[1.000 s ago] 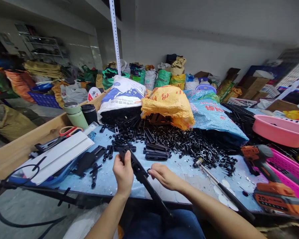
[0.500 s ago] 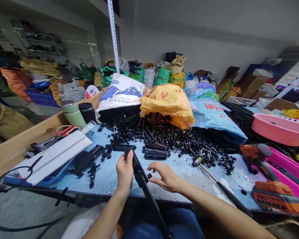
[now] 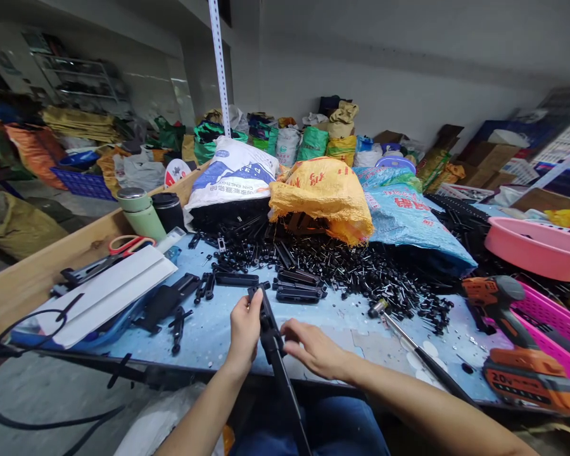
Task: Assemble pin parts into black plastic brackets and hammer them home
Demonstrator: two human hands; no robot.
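Head view: my left hand (image 3: 247, 328) clamps the black bar's (image 3: 272, 341) upper end, likely to steady it slanting down toward my lap (image 3: 346, 427); my right hand (image 3: 319, 348) curls at its middle, whether gripping I cannot tell; a drill (image 3: 511, 326) lies farther right.

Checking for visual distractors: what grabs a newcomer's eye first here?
Probably the bright yellow sack, just above the picture's centre, its frayed edge facing many small black parts. Then the pink basin at the right edge and the orange drill below it. Lower centre, the left hand grips a long black part, the right hand close beside it.
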